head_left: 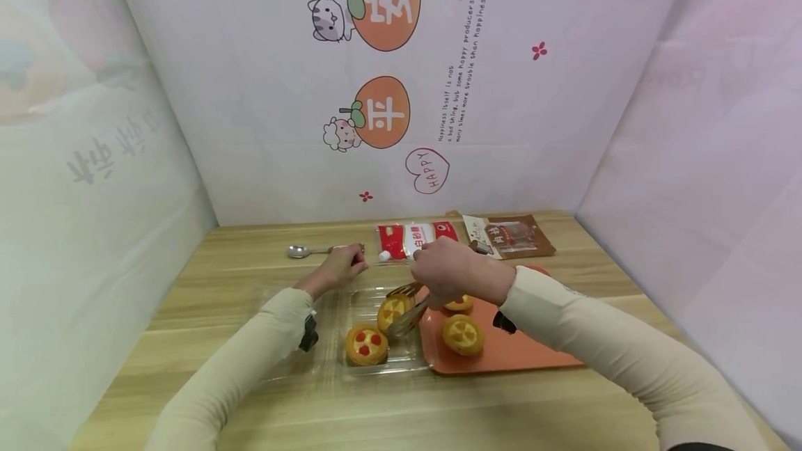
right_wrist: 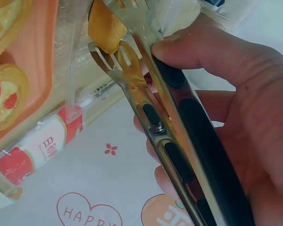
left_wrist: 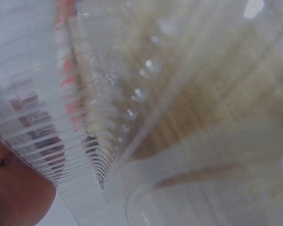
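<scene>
1. The tongs are shiny metal with dark inlaid grips and forked tips; the tart is golden, yellow-topped.
2. The right hand's fingers curl round the tongs; beyond them, between the tips, sits the tart, in or just above the clear box.
3. The left hand is by the box's far edge; I cannot tell whether its fingers grip.
</scene>
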Motion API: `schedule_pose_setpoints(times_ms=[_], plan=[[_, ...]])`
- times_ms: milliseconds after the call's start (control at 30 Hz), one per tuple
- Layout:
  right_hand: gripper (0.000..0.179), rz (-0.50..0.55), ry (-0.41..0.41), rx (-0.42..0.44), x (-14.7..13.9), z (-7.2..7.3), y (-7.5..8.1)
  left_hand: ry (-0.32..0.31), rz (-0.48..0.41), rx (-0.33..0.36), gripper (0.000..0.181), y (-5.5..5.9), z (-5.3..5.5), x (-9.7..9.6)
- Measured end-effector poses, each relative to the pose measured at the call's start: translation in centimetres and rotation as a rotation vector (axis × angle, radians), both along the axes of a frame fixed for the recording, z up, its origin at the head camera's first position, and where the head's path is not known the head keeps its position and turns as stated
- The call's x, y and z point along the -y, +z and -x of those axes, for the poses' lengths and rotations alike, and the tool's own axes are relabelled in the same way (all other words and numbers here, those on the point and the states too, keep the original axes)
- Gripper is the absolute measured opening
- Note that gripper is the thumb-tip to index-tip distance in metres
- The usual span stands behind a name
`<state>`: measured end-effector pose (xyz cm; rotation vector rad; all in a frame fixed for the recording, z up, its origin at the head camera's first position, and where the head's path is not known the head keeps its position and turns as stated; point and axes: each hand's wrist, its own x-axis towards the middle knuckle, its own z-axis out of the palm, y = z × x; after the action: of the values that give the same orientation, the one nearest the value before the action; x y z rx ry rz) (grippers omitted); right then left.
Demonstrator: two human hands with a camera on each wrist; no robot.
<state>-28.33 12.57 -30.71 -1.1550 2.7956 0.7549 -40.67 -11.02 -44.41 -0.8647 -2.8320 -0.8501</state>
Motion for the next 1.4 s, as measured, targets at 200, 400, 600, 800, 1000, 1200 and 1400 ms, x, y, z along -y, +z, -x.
schedule_pose_setpoints(times_ms=[200, 400, 600, 800, 1000, 1200, 1400], plan=[[0.027, -0.005, -0.036, 0.012, 0.0, -0.1, -0.1, 0.013, 0.002, -0.01, 0.01, 0.4, -0.2, -0.2], [0.025, 0.006, -0.056, 0.056, -0.2, -0.1, -0.8, 0.016, 0.012, 0.018, 0.01, 0.6, -0.4, -0.5], [0.026, 0.032, -0.071, 0.055, -0.5, 0.0, -1.2, 0.015, 0.006, 0.01, 0.01, 0.6, -0.4, -0.5], [0.031, 0.04, -0.088, 0.053, -0.8, -0.1, -1.4, 0.02, 0.005, 0.032, 0.01, 0.4, -0.3, -0.5], [0.034, 0.029, -0.075, 0.022, -1.2, -0.2, -1.6, 0.026, 0.014, 0.043, 0.01, 0.0, -0.2, -0.4], [0.032, 0.04, -0.057, 0.008, -1.4, -0.2, -1.6, 0.034, 0.003, 0.033, 0.01, 0.0, -0.2, -0.3], [0.032, 0.061, -0.028, 0.016, -1.5, -0.3, -1.6, 0.028, 0.014, 0.025, 0.01, 0.0, -0.3, -0.3]])
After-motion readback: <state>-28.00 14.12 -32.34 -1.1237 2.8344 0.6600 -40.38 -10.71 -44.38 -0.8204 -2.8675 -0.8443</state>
